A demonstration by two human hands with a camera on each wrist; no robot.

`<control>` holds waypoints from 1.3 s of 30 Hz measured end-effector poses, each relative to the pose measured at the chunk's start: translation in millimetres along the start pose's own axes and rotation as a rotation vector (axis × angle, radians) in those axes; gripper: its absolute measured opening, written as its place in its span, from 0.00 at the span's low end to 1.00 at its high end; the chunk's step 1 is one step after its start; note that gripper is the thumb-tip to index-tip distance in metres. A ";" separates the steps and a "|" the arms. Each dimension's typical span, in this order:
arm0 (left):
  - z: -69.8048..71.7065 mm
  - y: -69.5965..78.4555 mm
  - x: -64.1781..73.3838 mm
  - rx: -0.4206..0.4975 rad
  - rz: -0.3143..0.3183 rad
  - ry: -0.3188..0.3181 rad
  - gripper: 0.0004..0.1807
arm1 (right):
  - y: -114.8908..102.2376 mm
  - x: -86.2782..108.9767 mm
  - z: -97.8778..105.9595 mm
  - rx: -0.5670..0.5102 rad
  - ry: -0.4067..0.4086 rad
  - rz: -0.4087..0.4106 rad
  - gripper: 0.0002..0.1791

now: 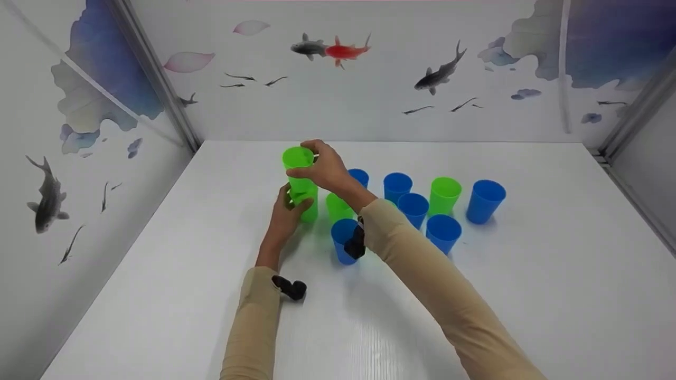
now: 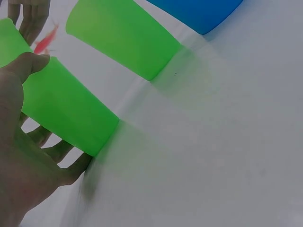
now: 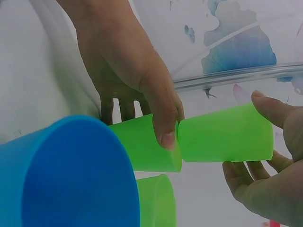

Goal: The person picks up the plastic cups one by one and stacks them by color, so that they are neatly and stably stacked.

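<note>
My left hand (image 1: 285, 217) grips a green cup (image 1: 309, 212) that stands upright on the table, thumb on one side and fingers round the other. Right above it, my right hand (image 1: 328, 168) holds a second green cup (image 1: 299, 157) by its sides, mouth up. In the right wrist view the base of this upper cup (image 3: 222, 137) meets the rim of the lower cup (image 3: 144, 144), roughly in line with it. Another green cup (image 1: 338, 209) stands just right of the lower one. A blue cup (image 1: 344, 243) is nearer me, under the right wrist.
Several blue cups (image 1: 486, 201) and a green cup (image 1: 445, 196) stand upright to the right on the white table (image 1: 554, 264). My right forearm partly covers some of them. Printed wall panels (image 1: 348, 116) rise behind the table and along its left side.
</note>
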State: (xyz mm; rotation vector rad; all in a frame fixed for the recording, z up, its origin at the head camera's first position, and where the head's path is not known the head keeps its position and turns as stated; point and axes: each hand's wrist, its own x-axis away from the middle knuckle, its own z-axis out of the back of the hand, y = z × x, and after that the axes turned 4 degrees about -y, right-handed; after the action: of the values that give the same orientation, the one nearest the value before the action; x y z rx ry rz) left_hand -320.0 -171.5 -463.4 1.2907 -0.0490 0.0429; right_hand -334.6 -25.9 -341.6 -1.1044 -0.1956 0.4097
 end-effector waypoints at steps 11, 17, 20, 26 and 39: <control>-2.3 1.9 -1.7 -0.028 0.029 0.007 0.48 | 5.7 4.3 -0.2 0.045 -0.035 -0.027 0.40; 0.7 0.2 0.5 -0.032 0.002 0.015 0.45 | 10.2 3.3 -6.2 0.068 -0.073 -0.065 0.41; 3.2 -1.3 1.7 -0.020 -0.008 0.012 0.45 | 11.5 2.9 -9.6 0.079 -0.079 -0.076 0.41; 2.7 -3.5 3.6 0.003 -0.049 0.007 0.45 | 13.7 4.8 -10.1 0.077 -0.091 -0.097 0.41; -0.8 -0.2 4.2 0.006 -0.023 0.013 0.45 | 2.9 20.7 12.8 0.010 -0.085 -0.036 0.38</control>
State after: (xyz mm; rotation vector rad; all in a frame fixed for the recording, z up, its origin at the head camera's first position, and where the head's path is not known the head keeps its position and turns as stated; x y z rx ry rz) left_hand -315.8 -170.7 -463.6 1.2963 -0.0227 0.0318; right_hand -320.9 -5.6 -339.5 -1.0730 -0.2880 0.4259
